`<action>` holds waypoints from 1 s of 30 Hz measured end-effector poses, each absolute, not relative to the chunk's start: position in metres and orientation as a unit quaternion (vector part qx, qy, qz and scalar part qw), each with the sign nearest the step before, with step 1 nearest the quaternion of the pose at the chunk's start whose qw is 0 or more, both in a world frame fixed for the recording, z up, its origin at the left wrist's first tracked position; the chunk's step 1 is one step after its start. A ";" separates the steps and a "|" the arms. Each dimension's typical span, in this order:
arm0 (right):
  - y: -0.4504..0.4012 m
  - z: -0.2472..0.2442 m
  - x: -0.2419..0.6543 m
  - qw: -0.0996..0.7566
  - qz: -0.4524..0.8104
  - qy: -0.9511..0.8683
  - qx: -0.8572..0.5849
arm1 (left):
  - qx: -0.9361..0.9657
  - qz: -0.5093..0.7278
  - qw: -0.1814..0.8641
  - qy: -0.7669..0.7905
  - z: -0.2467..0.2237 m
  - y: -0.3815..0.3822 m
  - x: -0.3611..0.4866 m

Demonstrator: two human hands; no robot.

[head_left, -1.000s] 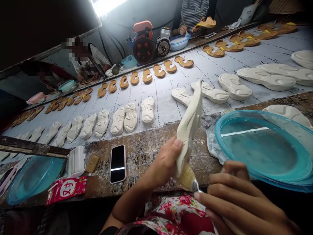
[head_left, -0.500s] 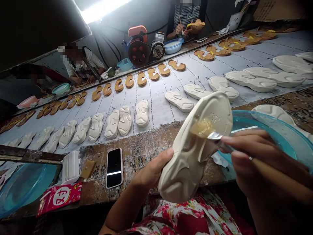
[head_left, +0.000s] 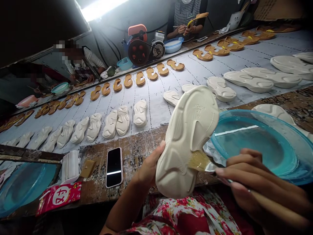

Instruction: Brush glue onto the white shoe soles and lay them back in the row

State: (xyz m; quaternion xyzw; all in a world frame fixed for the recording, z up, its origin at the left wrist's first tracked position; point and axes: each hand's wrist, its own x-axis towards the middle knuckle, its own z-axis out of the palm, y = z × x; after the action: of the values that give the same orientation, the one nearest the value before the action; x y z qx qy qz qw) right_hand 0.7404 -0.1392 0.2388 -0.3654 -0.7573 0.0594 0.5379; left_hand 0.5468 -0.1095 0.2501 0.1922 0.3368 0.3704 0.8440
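My left hand [head_left: 150, 166] grips a cream shoe sole [head_left: 182, 143] by its left edge and holds it tilted up, patterned face towards me. Raised lettering shows near its upper end. In my right hand [head_left: 259, 182] is a paintbrush [head_left: 199, 160], held by its wooden handle. Its pale bristles touch the sole at the lower right, by the narrow middle. Just behind my right hand sits a blue translucent basin [head_left: 264, 143] with liquid in it.
A phone [head_left: 114, 168] lies on the stained bench, beside a red packet [head_left: 60, 197] and another blue basin [head_left: 24, 186]. Rows of cream soles [head_left: 95, 126] and tan soles [head_left: 140, 79] cover the white belt [head_left: 156, 111]. Co-workers sit across, near a motor with wheels [head_left: 139, 52].
The brush has moved down the sole from its upper part to the middle's right edge. The sole has shifted slightly left, and more of the basin shows.
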 end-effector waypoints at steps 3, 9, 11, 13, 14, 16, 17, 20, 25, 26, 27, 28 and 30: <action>-0.144 0.242 0.739 0.496 0.078 -0.797 -0.335 | 0.174 0.405 0.831 0.339 0.250 -0.106 0.549; -0.140 0.244 0.737 0.524 0.085 -0.771 -0.351 | 0.148 0.437 0.807 0.369 0.252 -0.101 0.560; -0.140 0.240 0.733 0.525 0.080 -0.770 -0.353 | 0.145 0.448 0.807 0.356 0.252 -0.099 0.564; -0.143 0.236 0.730 0.506 0.081 -0.793 -0.328 | 0.134 0.473 0.800 0.343 0.250 -0.096 0.565; -0.145 0.234 0.729 0.492 0.094 -0.807 -0.312 | 0.128 0.484 0.796 0.340 0.249 -0.094 0.565; -0.148 0.232 0.730 0.498 0.122 -0.807 -0.294 | 0.121 0.493 0.790 0.342 0.246 -0.091 0.564; -0.149 0.231 0.731 0.514 0.133 -0.796 -0.291 | 0.122 0.493 0.788 0.347 0.245 -0.091 0.563; -0.143 0.233 0.733 0.576 0.127 -0.736 -0.333 | 0.147 0.483 0.781 0.368 0.240 -0.093 0.565; -0.131 0.238 0.724 0.542 0.065 -0.776 -0.315 | 0.193 0.484 0.763 0.383 0.237 -0.100 0.574; -0.131 0.238 0.721 0.518 0.063 -0.795 -0.310 | 0.187 0.498 0.758 0.379 0.237 -0.098 0.575; -0.132 0.238 0.720 0.491 0.063 -0.813 -0.307 | 0.176 0.514 0.753 0.372 0.235 -0.096 0.574; -0.134 0.236 0.720 0.466 0.065 -0.829 -0.301 | 0.164 0.527 0.751 0.364 0.233 -0.092 0.572; -0.138 0.230 0.724 0.454 0.088 -0.835 -0.298 | 0.139 0.512 0.773 0.348 0.227 -0.083 0.565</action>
State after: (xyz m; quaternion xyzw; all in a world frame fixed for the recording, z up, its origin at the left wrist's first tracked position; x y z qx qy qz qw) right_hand 0.7243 -0.1383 0.2297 -0.2985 -0.8352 0.0877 0.4535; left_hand 0.5646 -0.0827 0.2268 0.1385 0.3480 0.5120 0.7730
